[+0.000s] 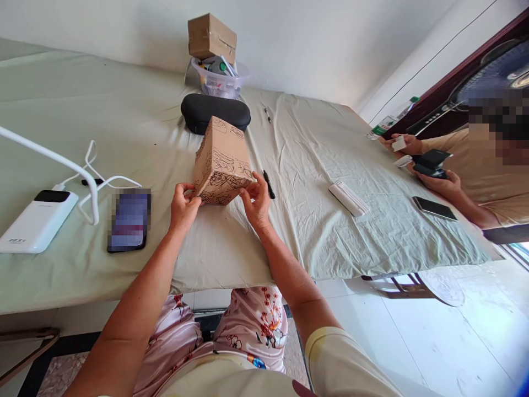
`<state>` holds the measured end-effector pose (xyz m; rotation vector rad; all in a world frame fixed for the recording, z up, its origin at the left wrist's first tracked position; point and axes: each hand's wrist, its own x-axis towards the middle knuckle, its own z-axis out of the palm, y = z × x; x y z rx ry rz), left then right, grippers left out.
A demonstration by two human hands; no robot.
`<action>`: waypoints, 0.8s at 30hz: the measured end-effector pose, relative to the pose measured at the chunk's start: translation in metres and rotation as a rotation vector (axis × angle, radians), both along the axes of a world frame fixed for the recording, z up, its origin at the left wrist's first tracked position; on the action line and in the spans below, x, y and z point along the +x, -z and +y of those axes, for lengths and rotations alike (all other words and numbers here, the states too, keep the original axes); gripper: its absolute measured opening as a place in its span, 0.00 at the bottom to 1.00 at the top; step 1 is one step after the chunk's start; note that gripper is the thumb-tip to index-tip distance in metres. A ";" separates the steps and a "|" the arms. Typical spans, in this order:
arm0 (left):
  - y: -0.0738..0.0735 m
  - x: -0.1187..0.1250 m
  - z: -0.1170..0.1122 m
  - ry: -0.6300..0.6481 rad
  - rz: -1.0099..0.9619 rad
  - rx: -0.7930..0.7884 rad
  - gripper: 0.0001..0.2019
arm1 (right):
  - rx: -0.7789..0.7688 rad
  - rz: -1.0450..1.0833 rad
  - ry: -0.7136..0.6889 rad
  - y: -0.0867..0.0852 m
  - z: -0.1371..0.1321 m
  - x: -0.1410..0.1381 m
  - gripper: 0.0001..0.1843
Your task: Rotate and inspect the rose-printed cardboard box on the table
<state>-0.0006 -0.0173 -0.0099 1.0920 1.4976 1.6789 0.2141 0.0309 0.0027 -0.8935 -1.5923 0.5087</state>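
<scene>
A brown cardboard box (223, 157) covered in black scribbles stands tilted on the pale green cloth (314, 165), held between both my hands. My left hand (184, 207) grips its lower left corner with curled fingers. My right hand (256, 201) pinches its lower right edge. A black pen (269, 183) lies on the cloth just right of my right hand.
A phone (129, 220), a white power bank (38, 220) and a white cable (93, 176) lie at left. Behind the box are a black case (198, 110), a plastic tub (219, 82) and another carton (211, 36). A person at right holds a black device (430, 162); a white object (348, 198) and phone (435, 208) lie nearby.
</scene>
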 end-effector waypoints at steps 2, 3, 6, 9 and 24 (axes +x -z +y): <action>-0.004 0.002 0.000 -0.004 -0.129 -0.019 0.17 | -0.051 -0.056 -0.011 0.003 0.001 0.000 0.34; -0.006 0.003 0.000 -0.007 -0.173 -0.028 0.17 | -0.079 -0.091 -0.016 0.003 0.001 0.000 0.34; -0.010 0.002 0.000 0.005 -0.253 -0.032 0.18 | -0.173 -0.213 -0.046 0.002 -0.001 -0.001 0.33; -0.012 0.001 0.000 0.021 -0.311 -0.026 0.18 | -0.272 -0.328 -0.094 -0.002 -0.004 -0.002 0.30; -0.008 -0.008 -0.004 -0.094 0.357 -0.112 0.11 | -0.293 -0.429 -0.223 -0.006 -0.011 -0.003 0.17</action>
